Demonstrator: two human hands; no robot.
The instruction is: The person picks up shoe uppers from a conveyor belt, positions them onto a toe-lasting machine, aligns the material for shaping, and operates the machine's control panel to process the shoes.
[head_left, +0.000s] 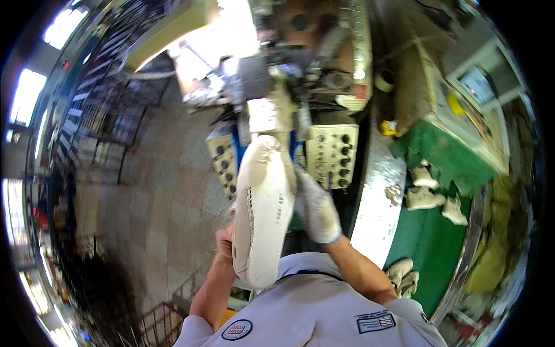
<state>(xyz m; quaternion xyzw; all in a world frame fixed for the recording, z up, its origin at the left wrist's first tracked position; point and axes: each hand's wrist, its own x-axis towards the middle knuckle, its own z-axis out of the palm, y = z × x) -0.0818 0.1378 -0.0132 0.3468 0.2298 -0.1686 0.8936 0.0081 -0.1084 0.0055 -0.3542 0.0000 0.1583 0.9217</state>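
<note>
A cream shoe upper (pixel 267 225) is held bottom side up in front of me. Its pale insole board faces up, with stitching along the left side and gathered material at the far toe end. My bare left hand (pixel 224 243) is closed on its left edge near the heel, fingers partly hidden beneath. On the other side, my right hand (pixel 319 213), in a whitish knit glove, is against the shoe's right edge; its fingertips go out of sight behind the shoe. The toe points at the head of a machine (pixel 267 113), close to its pale block.
Control panels with dark knobs (pixel 332 156) flank the machine head. A bright lamp (pixel 231 34) glares above left. At right, a green conveyor belt (pixel 428 246) carries several pale shoes (pixel 425 198) beside a metal edge (pixel 378 196). Wire racks (pixel 104 133) stand at left.
</note>
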